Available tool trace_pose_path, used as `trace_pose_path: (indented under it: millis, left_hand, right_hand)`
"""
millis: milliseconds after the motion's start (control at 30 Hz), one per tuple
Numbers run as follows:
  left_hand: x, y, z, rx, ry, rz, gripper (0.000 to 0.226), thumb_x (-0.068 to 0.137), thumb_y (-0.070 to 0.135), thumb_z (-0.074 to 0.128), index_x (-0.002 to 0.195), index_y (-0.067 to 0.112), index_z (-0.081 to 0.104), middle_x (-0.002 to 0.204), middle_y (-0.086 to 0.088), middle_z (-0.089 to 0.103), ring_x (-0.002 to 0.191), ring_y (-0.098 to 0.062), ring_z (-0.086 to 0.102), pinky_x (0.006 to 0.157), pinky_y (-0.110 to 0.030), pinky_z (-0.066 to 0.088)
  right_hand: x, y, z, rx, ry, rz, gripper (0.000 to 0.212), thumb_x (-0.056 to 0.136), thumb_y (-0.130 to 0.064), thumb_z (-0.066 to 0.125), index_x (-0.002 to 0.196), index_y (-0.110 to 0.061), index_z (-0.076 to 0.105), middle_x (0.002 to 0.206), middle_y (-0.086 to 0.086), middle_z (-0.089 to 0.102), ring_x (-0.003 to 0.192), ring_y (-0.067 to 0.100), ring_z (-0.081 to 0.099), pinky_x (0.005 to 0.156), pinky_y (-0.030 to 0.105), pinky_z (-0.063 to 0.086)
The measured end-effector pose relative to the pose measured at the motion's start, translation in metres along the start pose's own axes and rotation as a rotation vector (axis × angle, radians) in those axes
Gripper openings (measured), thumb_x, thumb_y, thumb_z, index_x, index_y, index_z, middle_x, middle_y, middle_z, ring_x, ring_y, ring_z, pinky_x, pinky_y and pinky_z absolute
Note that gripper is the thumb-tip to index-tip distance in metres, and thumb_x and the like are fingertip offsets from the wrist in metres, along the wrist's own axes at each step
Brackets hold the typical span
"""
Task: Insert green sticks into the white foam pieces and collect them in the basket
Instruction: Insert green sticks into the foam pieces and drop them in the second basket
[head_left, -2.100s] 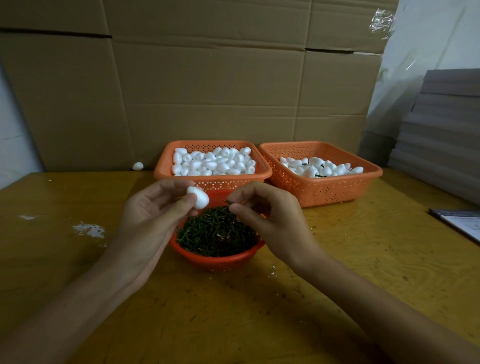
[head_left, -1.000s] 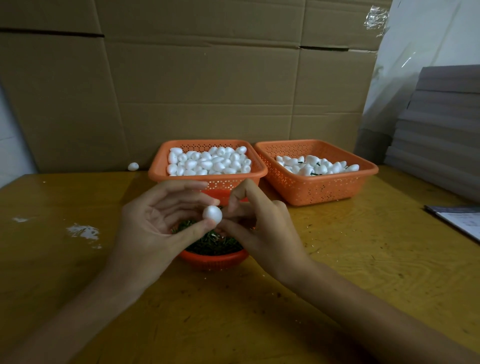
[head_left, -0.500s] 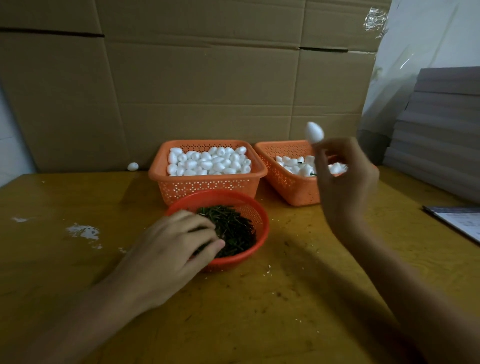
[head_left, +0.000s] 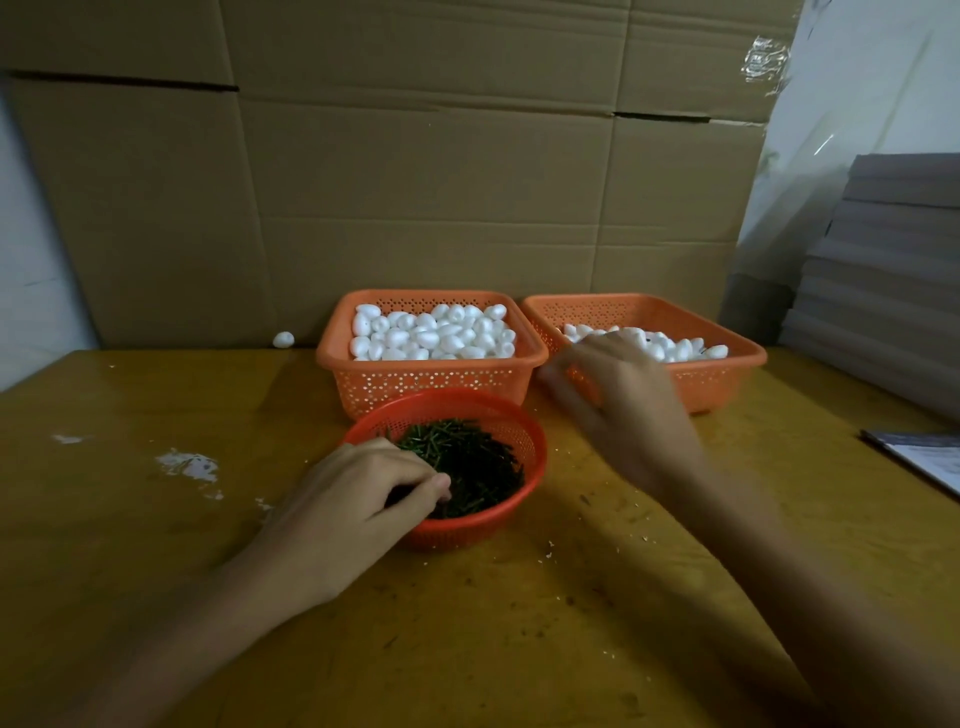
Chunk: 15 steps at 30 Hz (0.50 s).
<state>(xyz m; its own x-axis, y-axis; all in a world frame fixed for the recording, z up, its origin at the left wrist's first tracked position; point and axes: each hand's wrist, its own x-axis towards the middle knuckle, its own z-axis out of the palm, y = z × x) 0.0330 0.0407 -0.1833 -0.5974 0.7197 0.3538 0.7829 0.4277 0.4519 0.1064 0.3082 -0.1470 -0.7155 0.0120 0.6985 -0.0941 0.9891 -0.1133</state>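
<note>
I am judging this the pick-up step. The left hand (head_left: 353, 499) is curling its fingers (head_left: 400, 465) into the green sticks (head_left: 467, 457) in the round red basket (head_left: 536, 441); whether one is pinched, I cannot tell. The right hand (head_left: 623, 410) is blurring just in front of the collecting basket (head_left: 719, 379), and I am unable to read its grip. The next move is calling for one of the foam pieces (head_left: 431, 332) from the full basket (head_left: 431, 382) beyond the left fingers. I am counting three baskets and one stray foam piece (head_left: 283, 339) on the worktop (head_left: 519, 623); the sticks and foam are too many to count.

Orange perforated baskets (head_left: 431, 382), white foam pieces (head_left: 431, 332), seemingly dark green sticks (head_left: 467, 457), yellow-brown table (head_left: 519, 649).
</note>
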Motion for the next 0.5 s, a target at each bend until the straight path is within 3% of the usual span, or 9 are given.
trace_pose_path:
  millis: [133, 233, 400, 500]
  left_hand:
    - [0.006, -0.002, 0.0, -0.208, 0.18, -0.037, 0.013, 0.094, 0.039, 0.07, 0.095, 0.037, 0.082, 0.097, 0.03, 0.075, 0.099, 0.007, 0.068, 0.088, -0.031, 0.056]
    - [0.006, -0.004, -0.002, -0.319, 0.284, -0.074, 0.013, 0.087, 0.021, 0.081, 0.089, 0.034, 0.083, 0.092, 0.023, 0.078, 0.094, 0.005, 0.073, 0.083, -0.026, 0.058]
    - [0.003, 0.003, -0.003, -0.467, 0.341, -0.041, 0.007, 0.082, 0.03, 0.08, 0.087, 0.033, 0.084, 0.09, 0.018, 0.08, 0.092, 0.001, 0.074, 0.085, -0.017, 0.058]
    - [0.002, 0.005, -0.003, -0.495, 0.319, -0.023, 0.008, 0.082, 0.033, 0.08, 0.089, 0.031, 0.084, 0.093, 0.015, 0.08, 0.095, -0.001, 0.074, 0.086, -0.023, 0.059]
  right_hand:
    - [-0.013, -0.056, 0.006, 0.192, -0.243, -0.16, 0.03, 0.104, -0.052, 0.05, 0.109, -0.03, 0.07, 0.104, -0.016, 0.067, 0.098, 0.004, 0.057, 0.081, 0.028, 0.049]
    - [-0.019, -0.065, 0.012, 0.281, -0.309, -0.155, 0.024, 0.098, -0.047, 0.066, 0.119, -0.034, 0.065, 0.113, -0.017, 0.068, 0.103, 0.002, 0.061, 0.082, 0.029, 0.053]
    - [-0.022, -0.062, 0.017, 0.426, -0.196, -0.014, 0.015, 0.089, -0.026, 0.083, 0.103, -0.028, 0.078, 0.096, -0.018, 0.075, 0.091, -0.002, 0.068, 0.08, 0.025, 0.057]
    - [-0.022, -0.062, 0.019, 0.52, -0.156, 0.062, 0.012, 0.085, -0.023, 0.086, 0.094, -0.028, 0.079, 0.087, -0.017, 0.076, 0.085, -0.002, 0.071, 0.078, 0.027, 0.06]
